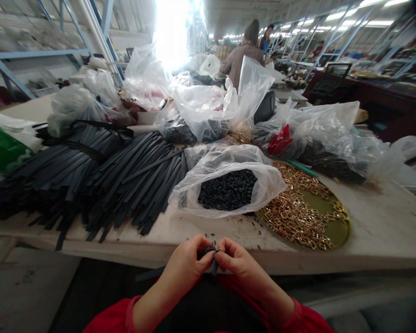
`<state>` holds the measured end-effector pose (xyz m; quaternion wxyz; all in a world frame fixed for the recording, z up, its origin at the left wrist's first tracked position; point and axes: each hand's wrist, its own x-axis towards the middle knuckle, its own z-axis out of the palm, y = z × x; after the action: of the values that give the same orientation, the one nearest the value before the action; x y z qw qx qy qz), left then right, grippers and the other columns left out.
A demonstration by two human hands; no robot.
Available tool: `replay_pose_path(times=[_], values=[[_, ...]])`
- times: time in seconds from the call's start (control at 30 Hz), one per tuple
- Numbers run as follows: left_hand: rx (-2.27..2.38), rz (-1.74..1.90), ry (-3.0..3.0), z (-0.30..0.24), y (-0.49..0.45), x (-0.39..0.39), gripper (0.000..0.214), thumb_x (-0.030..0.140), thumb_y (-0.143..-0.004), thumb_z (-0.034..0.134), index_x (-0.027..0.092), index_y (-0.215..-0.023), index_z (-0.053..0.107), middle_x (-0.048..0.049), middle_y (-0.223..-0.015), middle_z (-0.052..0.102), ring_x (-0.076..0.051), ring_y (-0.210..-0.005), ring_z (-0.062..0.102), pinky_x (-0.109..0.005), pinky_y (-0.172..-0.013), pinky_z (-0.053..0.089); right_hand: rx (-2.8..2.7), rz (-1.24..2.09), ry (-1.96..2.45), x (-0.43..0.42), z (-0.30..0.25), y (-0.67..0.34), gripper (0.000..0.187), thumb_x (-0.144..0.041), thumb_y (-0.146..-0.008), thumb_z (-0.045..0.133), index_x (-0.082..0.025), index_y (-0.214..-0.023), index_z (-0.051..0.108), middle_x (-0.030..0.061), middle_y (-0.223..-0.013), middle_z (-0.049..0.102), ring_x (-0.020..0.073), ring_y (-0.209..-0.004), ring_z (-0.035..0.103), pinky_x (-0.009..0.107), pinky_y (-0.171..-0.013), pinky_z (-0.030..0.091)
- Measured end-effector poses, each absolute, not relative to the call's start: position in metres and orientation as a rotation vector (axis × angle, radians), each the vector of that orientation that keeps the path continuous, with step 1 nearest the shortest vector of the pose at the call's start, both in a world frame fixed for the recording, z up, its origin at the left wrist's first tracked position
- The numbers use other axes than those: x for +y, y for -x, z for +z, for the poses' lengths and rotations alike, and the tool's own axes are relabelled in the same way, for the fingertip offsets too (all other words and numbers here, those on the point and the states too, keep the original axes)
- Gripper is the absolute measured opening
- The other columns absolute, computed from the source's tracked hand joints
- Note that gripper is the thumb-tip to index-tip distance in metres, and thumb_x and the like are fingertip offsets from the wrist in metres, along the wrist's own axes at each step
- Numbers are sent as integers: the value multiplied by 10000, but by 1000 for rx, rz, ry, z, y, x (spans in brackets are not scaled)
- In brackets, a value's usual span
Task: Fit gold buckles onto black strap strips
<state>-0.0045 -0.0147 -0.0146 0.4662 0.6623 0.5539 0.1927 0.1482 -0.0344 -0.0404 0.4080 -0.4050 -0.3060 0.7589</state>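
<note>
At the table's front edge my two hands meet, fingertips nearly touching. My left hand (191, 259) is closed around a dark strap (214, 267), whose tail hangs down between the hands. My right hand (236, 260) pinches a small gold-coloured buckle (221, 249) against the strap end; the fingers hide most of it. Just beyond, an open clear plastic bag (183, 194) holds many small black loops (229, 188). To the right lies a round gold tray (341, 229) with a heap of gold buckles (294, 217).
Long dark straps (135, 175) lie in piles at the left, a few overhanging the front edge. Stuffed plastic bags (208, 101) line the back of the table (377, 231). A green bag (3, 145) is at far left. Another person (244, 58) is beyond the table.
</note>
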Motion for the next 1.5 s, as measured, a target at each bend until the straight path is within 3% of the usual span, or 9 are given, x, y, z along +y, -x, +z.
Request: replay_pose_path(times=[0.23,0.53,0.67,0.8,0.9,1.07,1.17,1.3,1.5], values=[[1101,513,-1350,4,0,-19,144,247,-763,517,129,-800,590,-19,-744,639,-147,-710,565,-225,-648,413,-879,1682,1122,-36,-42,-151,344,-491,-760,547,-178,-666,441,-36,-576,502,99,-551,449,234,-578,341],[1160,500,-1295,-4,-2,-19,148,262,-698,589,122,-746,574,-8,-716,607,-136,-691,527,-225,-631,385,-911,1567,1198,-37,-38,-148,399,-493,-693,616,-198,-613,358,-62,-498,488,92,-489,462,222,-514,347],[1103,525,-987,6,-3,-21,188,281,-654,626,120,-721,554,10,-644,586,-77,-534,451,-188,-506,321,-919,1589,1197,-34,-39,-150,386,-482,-715,593,-204,-617,344,-59,-471,499,97,-458,473,221,-490,348],[1007,533,-790,6,1,-22,284,334,-602,696,112,-727,572,-7,-659,605,-56,-491,417,-182,-479,286,-950,1548,1270,-32,-44,-151,390,-522,-678,604,-214,-736,371,-90,-463,467,89,-393,430,200,-412,302],[947,519,-716,-1,5,-22,324,357,-606,718,108,-770,592,-27,-731,629,-59,-522,450,-184,-511,309,-1017,1593,1234,-33,-44,-153,388,-501,-700,591,-207,-876,410,-88,-510,485,74,-401,403,186,-408,282],[919,513,-689,-6,6,-23,324,347,-614,731,102,-781,600,-31,-720,631,-74,-573,482,-188,-549,333,-1014,1843,1150,-36,-42,-161,288,-420,-726,598,-199,-784,424,-81,-516,486,48,-412,347,167,-411,210],[933,511,-741,-4,5,-25,317,353,-628,721,101,-783,608,-42,-724,640,-79,-578,487,-193,-554,335,-1009,1944,1133,-36,-42,-163,254,-420,-757,551,-209,-814,423,-70,-548,505,60,-419,381,172,-418,246],[933,502,-745,-9,7,-28,319,358,-638,711,105,-806,615,-47,-738,638,-90,-605,499,-200,-568,348,-1363,1685,1273,-37,-35,-165,118,-307,-793,501,-192,-792,475,-38,-615,540,91,-532,470,204,-516,347],[955,453,-871,-20,12,-33,344,364,-648,699,110,-861,606,-44,-770,634,-104,-618,516,-214,-575,367,-1963,1189,1296,-43,-21,-170,70,-157,-770,491,-181,-714,527,-11,-691,535,113,-642,473,220,-578,337]])
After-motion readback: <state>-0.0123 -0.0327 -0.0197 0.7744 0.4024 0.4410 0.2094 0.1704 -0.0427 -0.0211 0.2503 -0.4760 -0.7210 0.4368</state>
